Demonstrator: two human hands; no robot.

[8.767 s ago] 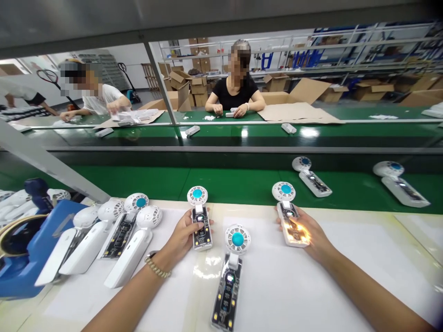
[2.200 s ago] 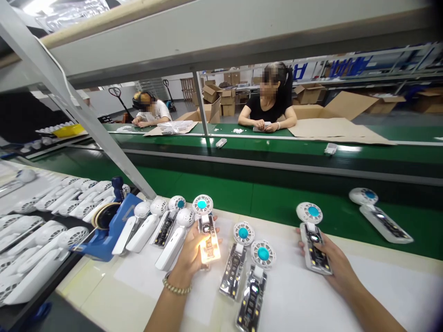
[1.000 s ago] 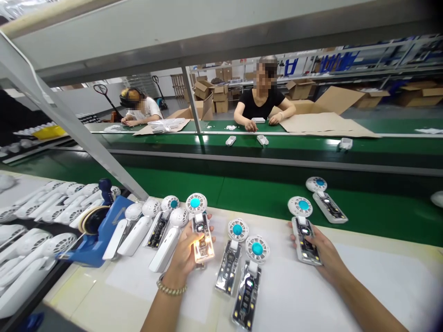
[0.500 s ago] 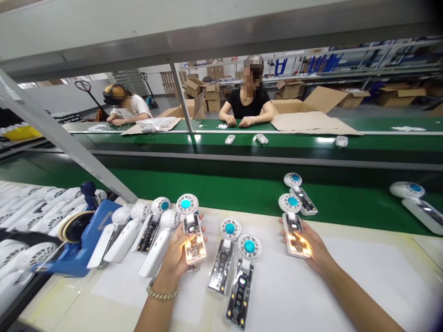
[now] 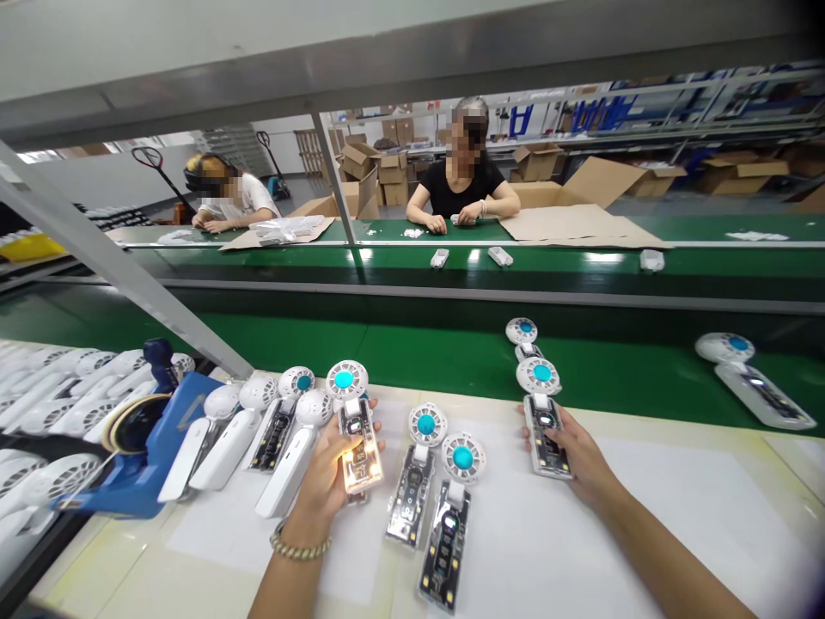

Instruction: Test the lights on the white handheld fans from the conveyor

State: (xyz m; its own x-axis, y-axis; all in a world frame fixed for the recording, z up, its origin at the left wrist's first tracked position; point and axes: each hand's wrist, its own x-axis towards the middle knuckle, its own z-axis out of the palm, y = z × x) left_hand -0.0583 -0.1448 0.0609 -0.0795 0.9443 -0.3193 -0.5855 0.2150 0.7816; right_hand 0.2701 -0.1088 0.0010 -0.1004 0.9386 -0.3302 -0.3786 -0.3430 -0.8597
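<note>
both hands closed on open-backed fans, left hand (image 5: 331, 474) on lit fan (image 5: 355, 438) (glowing), right hand (image 5: 576, 453) on unlit fan (image 5: 545, 413)

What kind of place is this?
Most likely a factory assembly line for small handheld fans: unfinished fans with bare circuit boards lie on the bench, a green conveyor belt carries more, and cardboard cartons stand behind seated workers.

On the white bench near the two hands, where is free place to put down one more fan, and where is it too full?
Free: the white bench right of the right hand, up to the green belt. A narrower strip lies between the two loose fans and the right hand's fan. Crowded: left of the left hand and its lit fan, where white fans lie side by side.
</note>
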